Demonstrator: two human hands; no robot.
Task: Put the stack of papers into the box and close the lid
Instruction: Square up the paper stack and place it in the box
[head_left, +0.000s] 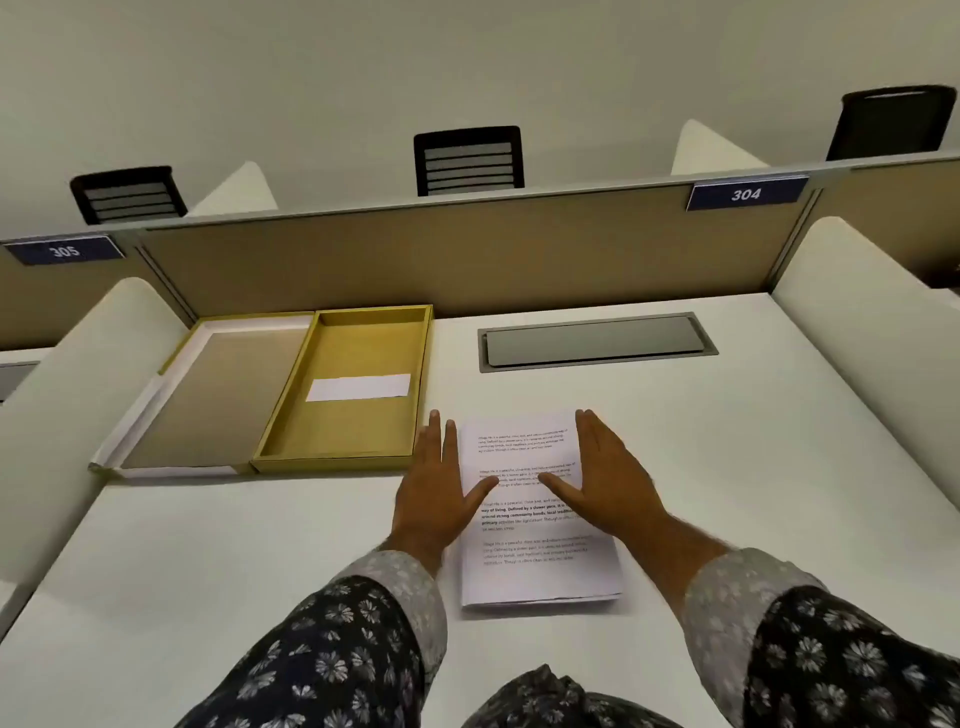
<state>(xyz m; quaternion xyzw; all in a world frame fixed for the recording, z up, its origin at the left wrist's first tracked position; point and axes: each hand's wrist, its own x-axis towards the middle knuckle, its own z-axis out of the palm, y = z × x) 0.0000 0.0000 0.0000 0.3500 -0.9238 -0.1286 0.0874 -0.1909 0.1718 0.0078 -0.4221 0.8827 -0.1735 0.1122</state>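
**Squeeze the papers tidy before lifting**

The stack of papers (535, 514) lies flat on the white desk (727, 467), just right of the yellow box (345, 392). The box is open, and its lid (208, 400) lies flat to the left. The left hand (434, 488) and right hand (608, 480) are spread wide, one at each long side of the stack, thumbs resting on the top page. Neither hand grips anything yet. A good way is to press both sides in so the edges line up, then slide fingers under and lift the whole stack together.
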